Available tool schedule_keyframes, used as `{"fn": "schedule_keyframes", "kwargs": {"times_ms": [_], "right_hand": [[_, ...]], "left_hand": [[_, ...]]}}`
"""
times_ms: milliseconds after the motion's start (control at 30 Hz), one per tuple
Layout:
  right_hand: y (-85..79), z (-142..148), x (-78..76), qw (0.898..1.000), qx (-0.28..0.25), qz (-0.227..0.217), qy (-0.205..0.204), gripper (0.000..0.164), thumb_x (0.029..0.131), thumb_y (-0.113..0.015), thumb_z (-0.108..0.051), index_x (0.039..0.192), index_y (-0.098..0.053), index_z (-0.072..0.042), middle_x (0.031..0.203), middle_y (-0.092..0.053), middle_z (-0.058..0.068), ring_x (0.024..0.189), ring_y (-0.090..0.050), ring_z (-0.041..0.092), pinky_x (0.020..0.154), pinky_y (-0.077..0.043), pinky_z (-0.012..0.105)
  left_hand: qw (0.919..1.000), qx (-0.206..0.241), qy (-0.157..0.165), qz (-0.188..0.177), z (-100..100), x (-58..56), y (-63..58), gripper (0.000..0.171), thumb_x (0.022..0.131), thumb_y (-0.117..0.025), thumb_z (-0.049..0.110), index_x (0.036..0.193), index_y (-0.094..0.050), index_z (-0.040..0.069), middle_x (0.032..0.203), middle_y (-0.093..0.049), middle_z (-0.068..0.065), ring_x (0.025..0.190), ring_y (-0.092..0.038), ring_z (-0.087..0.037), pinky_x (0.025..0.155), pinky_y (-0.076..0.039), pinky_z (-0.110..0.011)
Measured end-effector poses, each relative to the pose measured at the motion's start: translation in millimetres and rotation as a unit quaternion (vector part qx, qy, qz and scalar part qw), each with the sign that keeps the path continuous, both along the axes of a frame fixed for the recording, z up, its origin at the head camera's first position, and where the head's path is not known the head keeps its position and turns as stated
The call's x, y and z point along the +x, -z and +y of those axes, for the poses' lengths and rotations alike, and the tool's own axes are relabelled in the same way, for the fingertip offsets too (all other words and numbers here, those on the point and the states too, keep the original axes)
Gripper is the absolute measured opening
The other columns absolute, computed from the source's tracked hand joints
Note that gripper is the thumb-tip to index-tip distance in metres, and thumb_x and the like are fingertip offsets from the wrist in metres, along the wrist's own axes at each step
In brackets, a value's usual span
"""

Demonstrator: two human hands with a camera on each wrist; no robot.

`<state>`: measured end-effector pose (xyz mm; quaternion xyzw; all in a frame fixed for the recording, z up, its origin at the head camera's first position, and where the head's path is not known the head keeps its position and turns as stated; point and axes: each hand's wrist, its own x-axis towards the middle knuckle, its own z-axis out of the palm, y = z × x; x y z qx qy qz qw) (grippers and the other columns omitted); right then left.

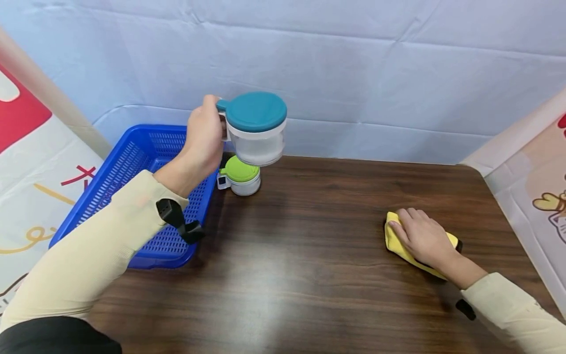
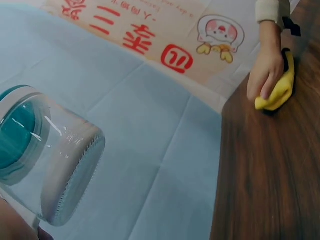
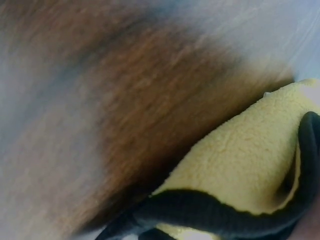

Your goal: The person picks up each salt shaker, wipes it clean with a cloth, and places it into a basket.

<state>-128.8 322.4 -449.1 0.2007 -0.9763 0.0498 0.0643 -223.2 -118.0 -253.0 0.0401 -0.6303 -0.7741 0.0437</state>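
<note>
Blue basket: on the left, its walls full of slots; only the head view lets me see it.
Left hand: raised in front of the basket's far right corner, fingers wrapped round a jar's handle.
Green-lidded jar: upright on the wooden tabletop, just beside the basket, again seen from the head alone.
Teal-lidded jar: held up off the table by that handle, lid on; round, see-through, with a white collar. The left wrist view adds its underside and a finely ridged bottom edge.
Yellow cloth: on the table well over to the right, folded and rumpled. Close up, the right wrist view shows fuzzy pile and a thick black border.
Right hand: on top of the cloth, thumb and bent fingers gripping it.
Red lettering: on the sheet beyond, plain only from the left wrist.
</note>
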Motion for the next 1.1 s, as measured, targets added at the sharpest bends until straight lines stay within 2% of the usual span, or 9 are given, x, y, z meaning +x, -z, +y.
{"fn": "schedule_keyframes", "kwargs": {"times_ms": [400, 700, 933, 1100], "right_hand": [[1.4, 1.3, -2.3, 1.0, 0.0, -0.007, 0.001, 0.023, 0.098, -0.046, -0.031, 0.092, -0.048, -0.008, 0.076, -0.045, 0.003, 0.067, -0.045, 0.021, 0.049, -0.029, 0.028], [5.1, 0.6, -1.0, 1.0, 0.002, -0.01, 0.009, 0.023, 0.098, -0.045, -0.032, 0.091, -0.046, -0.009, 0.074, -0.043, 0.002, 0.066, -0.044, 0.02, 0.048, -0.029, 0.028], [1.6, 1.4, -2.0, 1.0, 0.006, -0.009, 0.01, 0.024, 0.098, -0.045, -0.031, 0.092, -0.047, -0.008, 0.075, -0.044, 0.003, 0.067, -0.045, 0.022, 0.048, -0.029, 0.028], [1.4, 1.6, -2.2, 1.0, 0.008, -0.009, 0.011, 0.024, 0.098, -0.045, -0.031, 0.093, -0.047, -0.008, 0.075, -0.044, 0.003, 0.068, -0.046, 0.022, 0.049, -0.029, 0.028]], "left_hand": [[0.999, 0.036, -0.025, 0.001, -45.5, -5.1, 10.1, 0.039, 0.096, -0.03, 0.014, 0.057, -0.03, 0.014, 0.057, -0.029, 0.003, 0.056, -0.024, -0.011, 0.058, -0.026, -0.024], [0.998, 0.046, -0.044, -0.006, -75.5, -14.4, 20.1, 0.041, 0.095, -0.03, 0.012, 0.053, -0.032, 0.014, 0.053, -0.029, 0.004, 0.053, -0.022, -0.011, 0.056, -0.024, -0.023], [0.9973, 0.048, -0.054, -0.011, -93.6, -18.7, 25.2, 0.041, 0.094, -0.03, 0.012, 0.053, -0.031, 0.015, 0.051, -0.026, 0.005, 0.052, -0.018, -0.011, 0.055, -0.023, -0.023], [0.9934, 0.094, -0.062, -0.021, -104.7, -26.1, 31.6, 0.037, 0.093, -0.032, 0.012, 0.056, -0.032, 0.015, 0.05, -0.025, 0.006, 0.049, -0.016, -0.01, 0.052, -0.021, -0.022]]}}
